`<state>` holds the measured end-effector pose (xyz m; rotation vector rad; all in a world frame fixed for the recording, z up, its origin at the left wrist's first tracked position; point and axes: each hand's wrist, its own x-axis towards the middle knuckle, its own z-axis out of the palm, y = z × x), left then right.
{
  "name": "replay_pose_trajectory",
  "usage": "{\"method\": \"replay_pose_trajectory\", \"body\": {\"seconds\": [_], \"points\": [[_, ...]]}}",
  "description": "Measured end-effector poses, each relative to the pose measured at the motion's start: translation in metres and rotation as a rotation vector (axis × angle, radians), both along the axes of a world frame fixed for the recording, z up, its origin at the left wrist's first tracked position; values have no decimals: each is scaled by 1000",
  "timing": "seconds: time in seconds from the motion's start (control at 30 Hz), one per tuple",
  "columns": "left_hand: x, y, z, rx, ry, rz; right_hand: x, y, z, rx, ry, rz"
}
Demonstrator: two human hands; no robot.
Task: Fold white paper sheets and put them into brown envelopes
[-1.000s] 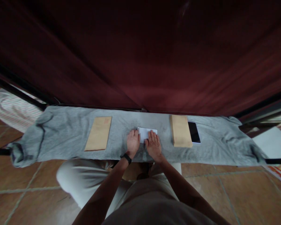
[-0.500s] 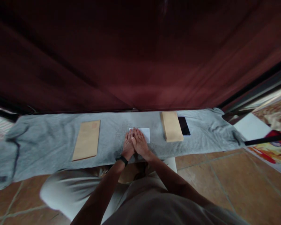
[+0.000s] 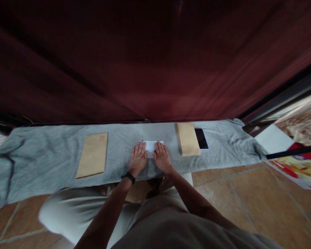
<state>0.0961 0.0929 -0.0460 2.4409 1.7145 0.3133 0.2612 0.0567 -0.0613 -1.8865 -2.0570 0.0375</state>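
Note:
A small white sheet of paper (image 3: 150, 146) lies flat on the grey cloth (image 3: 124, 135) in front of me. My left hand (image 3: 138, 157) rests palm down at its left edge, fingers stretched out. At the right edge my right hand (image 3: 162, 156) lies flat too, its fingers covering part of the paper. Both hands are open and grip nothing. Whether the paper is folded I cannot tell. Off to the left is a flat brown envelope (image 3: 92, 155). A stack of brown envelopes (image 3: 189, 139) sits to the right.
A dark-screened tablet (image 3: 201, 139) lies beside the stack, partly under it. Behind the cloth-covered surface rises a dark red panel (image 3: 155, 86). At the far right are a white sheet (image 3: 274, 139) and a colourful printed sheet (image 3: 300, 169). Tiled floor (image 3: 223, 193) shows below.
My hands were close together over the left part of the paper. They have moved apart, the right one to the right edge, baring the paper's middle. The view has shifted slightly.

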Motion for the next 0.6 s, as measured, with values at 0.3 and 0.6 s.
{"method": "replay_pose_trajectory", "body": {"seconds": [0.3, 0.6], "points": [[-15, 0, 4, -2, 17, 54, 36, -6, 1, -2, -16, -65], [25, -6, 11, 6, 18, -57, 5, 7, 13, -4, 14, 34]]}}
